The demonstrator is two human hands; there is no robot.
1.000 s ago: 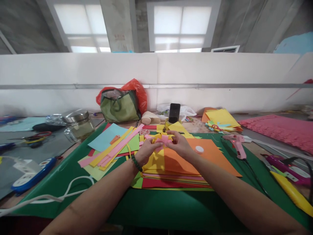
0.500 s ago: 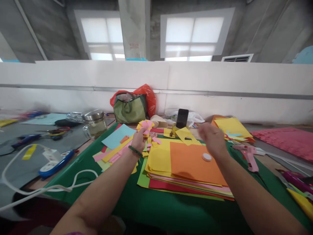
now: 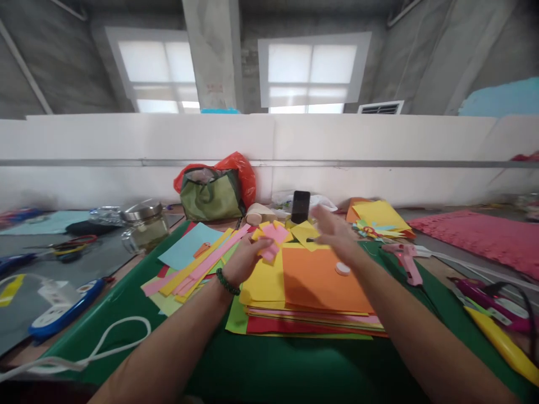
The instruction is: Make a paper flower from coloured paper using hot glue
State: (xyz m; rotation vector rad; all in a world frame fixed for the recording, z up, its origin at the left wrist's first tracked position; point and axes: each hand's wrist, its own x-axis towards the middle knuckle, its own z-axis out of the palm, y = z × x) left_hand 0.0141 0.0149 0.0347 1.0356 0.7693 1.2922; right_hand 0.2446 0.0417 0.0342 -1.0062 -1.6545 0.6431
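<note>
My left hand [image 3: 244, 259], with a dark bead bracelet at the wrist, is closed on a pink and yellow folded paper flower [image 3: 269, 235] held just above the stack of coloured paper [image 3: 320, 280]. My right hand [image 3: 334, 231] hovers open and motion-blurred over the far edge of that stack, fingers spread, holding nothing. A small white round disc [image 3: 342, 269] lies on the top orange sheet, near my right wrist. Pink and yellow paper strips [image 3: 197, 268] lie to the left of my left hand.
A pink glue gun [image 3: 405, 258] lies right of the stack on the green mat [image 3: 269, 359]. A phone [image 3: 300, 206], a green bag [image 3: 210, 196] and a lidded glass jar [image 3: 143, 224] stand further back. A power strip [image 3: 59, 306] and white cable lie at left; a yellow cutter [image 3: 501, 342] at right.
My left hand lowered the paper flower back toward the stack. My right hand, which had let go of it, moved left over the stack's far edge.
</note>
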